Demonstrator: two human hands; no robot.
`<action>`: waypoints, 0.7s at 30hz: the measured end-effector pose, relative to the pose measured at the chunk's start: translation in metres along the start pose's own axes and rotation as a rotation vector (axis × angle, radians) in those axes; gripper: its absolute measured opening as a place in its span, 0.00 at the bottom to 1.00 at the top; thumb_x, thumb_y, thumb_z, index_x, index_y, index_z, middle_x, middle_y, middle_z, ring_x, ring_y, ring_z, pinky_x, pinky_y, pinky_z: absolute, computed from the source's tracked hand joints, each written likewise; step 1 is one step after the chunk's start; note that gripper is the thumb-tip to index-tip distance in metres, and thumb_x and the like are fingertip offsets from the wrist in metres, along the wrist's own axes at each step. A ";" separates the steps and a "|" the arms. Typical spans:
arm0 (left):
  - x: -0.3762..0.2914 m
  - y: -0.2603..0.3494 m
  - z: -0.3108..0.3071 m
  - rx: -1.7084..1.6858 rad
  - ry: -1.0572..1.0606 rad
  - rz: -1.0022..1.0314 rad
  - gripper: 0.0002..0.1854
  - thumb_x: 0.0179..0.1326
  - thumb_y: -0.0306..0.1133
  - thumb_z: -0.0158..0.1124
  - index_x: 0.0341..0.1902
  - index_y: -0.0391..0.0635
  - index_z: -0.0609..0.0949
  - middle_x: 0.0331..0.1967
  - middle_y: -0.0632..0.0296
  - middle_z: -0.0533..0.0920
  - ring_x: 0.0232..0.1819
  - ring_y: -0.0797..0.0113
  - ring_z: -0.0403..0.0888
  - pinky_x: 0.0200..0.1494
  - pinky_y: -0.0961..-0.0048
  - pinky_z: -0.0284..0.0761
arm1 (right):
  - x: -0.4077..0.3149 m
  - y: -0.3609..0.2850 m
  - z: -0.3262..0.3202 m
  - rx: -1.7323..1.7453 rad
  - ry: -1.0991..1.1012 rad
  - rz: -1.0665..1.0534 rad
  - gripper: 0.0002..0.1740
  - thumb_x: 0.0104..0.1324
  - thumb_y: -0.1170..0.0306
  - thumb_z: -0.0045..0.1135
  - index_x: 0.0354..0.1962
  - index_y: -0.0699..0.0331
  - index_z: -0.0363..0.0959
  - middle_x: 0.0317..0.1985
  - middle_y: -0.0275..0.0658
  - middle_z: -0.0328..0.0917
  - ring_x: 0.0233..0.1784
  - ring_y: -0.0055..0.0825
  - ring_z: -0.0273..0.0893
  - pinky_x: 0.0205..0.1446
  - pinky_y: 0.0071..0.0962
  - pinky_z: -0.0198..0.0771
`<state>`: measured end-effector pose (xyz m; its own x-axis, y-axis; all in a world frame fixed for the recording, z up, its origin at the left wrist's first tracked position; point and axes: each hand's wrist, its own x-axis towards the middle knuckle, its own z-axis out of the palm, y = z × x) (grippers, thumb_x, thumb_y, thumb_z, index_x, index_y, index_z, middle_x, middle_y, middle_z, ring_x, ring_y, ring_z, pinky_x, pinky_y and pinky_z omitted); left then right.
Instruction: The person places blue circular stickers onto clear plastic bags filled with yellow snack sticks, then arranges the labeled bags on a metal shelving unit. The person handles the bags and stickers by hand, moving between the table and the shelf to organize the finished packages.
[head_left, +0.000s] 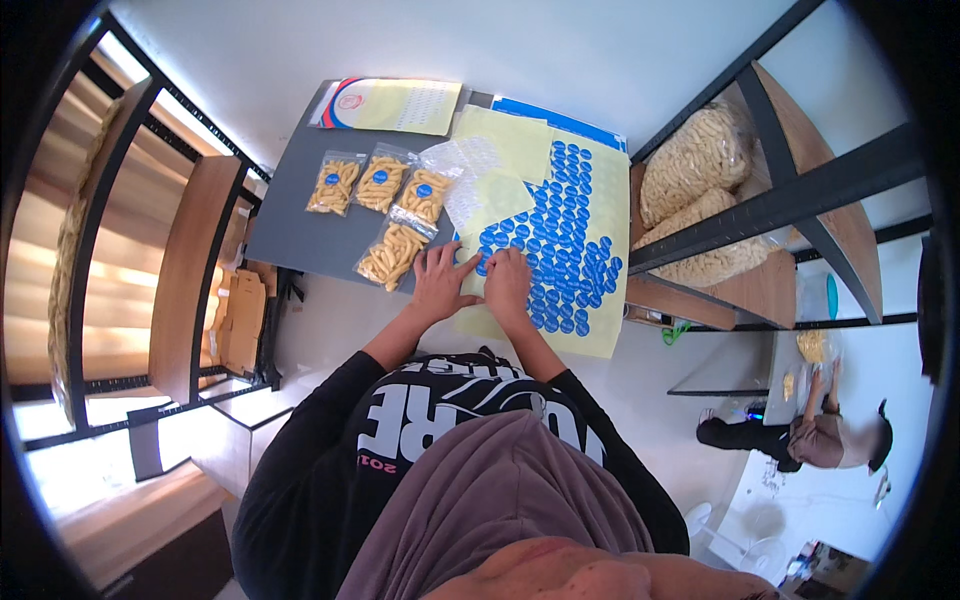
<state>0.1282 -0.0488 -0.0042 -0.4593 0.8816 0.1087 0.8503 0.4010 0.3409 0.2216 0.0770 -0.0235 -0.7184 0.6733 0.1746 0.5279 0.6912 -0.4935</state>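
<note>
A pale yellow sheet (604, 330) covered with round blue stickers (551, 277) lies over the right part of a dark grey table (300, 232). My left hand (439, 283) rests at the sheet's left edge, fingers spread. My right hand (508, 281) is bent over the stickers close beside it, its fingertips at the sheet; whether they pinch a sticker cannot be seen. Left of the sheet lie several clear zip bags of finger-shaped snacks. Three bags, such as the leftmost bag (332, 184), bear a blue sticker; the bag nearest my left hand (391, 255) shows none.
Yellow backing sheets (517, 139) and a printed sheet (397, 105) lie at the table's back. Shelves with large bags of snacks (697, 161) stand close on the right, another shelf rack (199, 255) on the left. Farther right, a person (821, 439) works at another table.
</note>
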 end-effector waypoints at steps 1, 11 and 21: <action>0.001 -0.002 0.000 0.003 -0.004 0.007 0.46 0.40 0.57 0.78 0.68 0.68 0.74 0.66 0.55 0.66 0.68 0.52 0.60 0.66 0.42 0.52 | -0.001 -0.002 0.001 -0.018 0.001 0.001 0.04 0.63 0.72 0.58 0.34 0.63 0.76 0.42 0.43 0.72 0.50 0.43 0.71 0.51 0.43 0.66; 0.007 -0.007 -0.008 -0.022 -0.052 0.062 0.45 0.40 0.59 0.77 0.68 0.66 0.75 0.66 0.54 0.65 0.68 0.51 0.59 0.67 0.44 0.50 | -0.014 -0.001 0.011 0.097 0.114 -0.073 0.05 0.64 0.73 0.52 0.38 0.61 0.70 0.46 0.40 0.71 0.52 0.41 0.68 0.53 0.42 0.60; 0.009 -0.010 -0.012 -0.018 -0.077 0.081 0.45 0.42 0.63 0.74 0.68 0.64 0.76 0.66 0.53 0.64 0.67 0.50 0.57 0.67 0.46 0.49 | -0.016 0.000 0.003 0.446 0.156 0.003 0.13 0.58 0.76 0.62 0.41 0.63 0.72 0.48 0.42 0.71 0.52 0.43 0.71 0.53 0.41 0.65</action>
<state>0.1125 -0.0481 0.0047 -0.3679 0.9276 0.0646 0.8786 0.3241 0.3507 0.2321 0.0653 -0.0288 -0.6226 0.7303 0.2811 0.2599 0.5318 -0.8060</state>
